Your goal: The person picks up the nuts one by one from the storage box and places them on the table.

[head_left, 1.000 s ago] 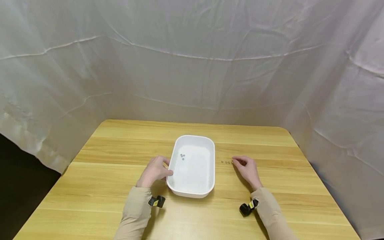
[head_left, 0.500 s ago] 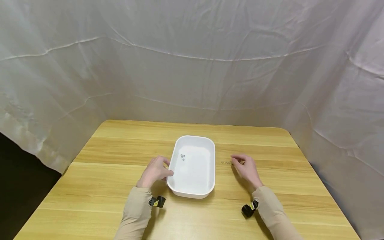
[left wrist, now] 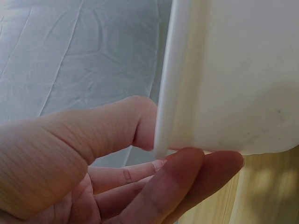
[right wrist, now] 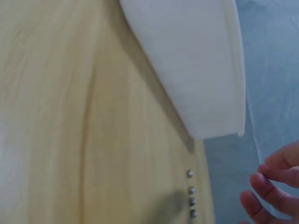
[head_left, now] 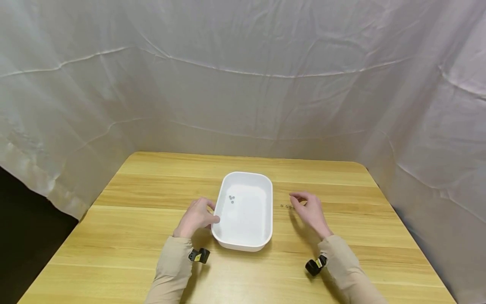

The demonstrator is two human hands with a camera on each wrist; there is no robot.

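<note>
A white, deep rectangular tray [head_left: 247, 232] sits mid-table. My left hand [head_left: 195, 217] grips its left rim; the left wrist view shows the thumb on one side of the rim [left wrist: 168, 84] and fingers on the other. Several small metal nuts [head_left: 232, 202] lie inside the tray near its left wall. To the right of the tray is a short row of similar nuts [right wrist: 192, 190] on the table. My right hand [head_left: 309, 213] is raised over the end of that row, thumb and forefinger pinched together; the small nut between them is hidden by the fingertips.
The wooden table [head_left: 152, 185] has its far edge close to a pale grey curtain [head_left: 243, 105] that also hangs at both sides. A dark gap [head_left: 30, 236] lies beyond the table's left edge. Each wrist wears a small black camera [head_left: 314, 267].
My right hand has lifted off the row of nuts and shifted slightly left and away, fingertips pinched. My left hand and the tray have stayed put.
</note>
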